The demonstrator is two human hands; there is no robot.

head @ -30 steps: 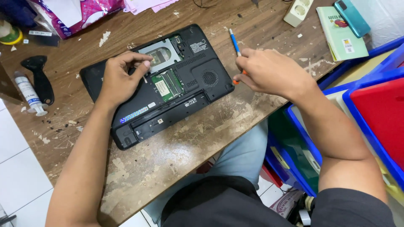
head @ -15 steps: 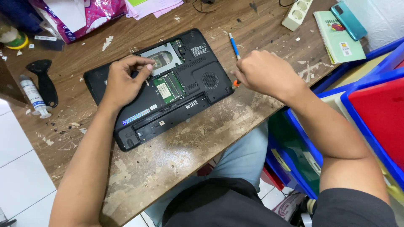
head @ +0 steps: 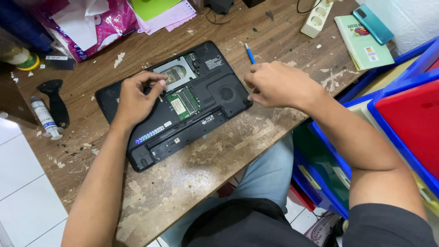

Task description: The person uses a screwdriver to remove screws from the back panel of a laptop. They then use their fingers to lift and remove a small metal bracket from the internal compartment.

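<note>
Laptop: a black laptop [head: 183, 105] lies upside down and skewed on the worn wooden table [head: 215, 164], its bottom cover off so the inside shows.
Open bay: a silver drive plate [head: 173, 73] sits toward the far edge; a green memory board [head: 184, 101] lies just beside it, nearer the person.
Left hand: the left hand [head: 135, 98] rests on the laptop's base, fingers curled over the open bay next to the silver plate.
Left grip: thumb and forefinger are pinched narrow on something small and thin that points down into the bay; what it is cannot be told.
Right hand: the right hand [head: 279, 84] lies on the table at the laptop's right corner, touching or just beside its edge.
Right grip: closed around a blue-handled screwdriver [head: 249, 53], whose blue end sticks out past the knuckles toward the far side of the table.
Left of the laptop: a black scraper tool [head: 55, 103] and a small white tube [head: 44, 118] lie side by side near the table's edge.
Far side: a pink plastic bag [head: 87, 23] with white paper, a white power strip [head: 316, 18], a green booklet [head: 363, 43] and a teal phone [head: 372, 24].
Right of the table: blue plastic bins [head: 393, 119], one with a red lid [head: 414, 123].
</note>
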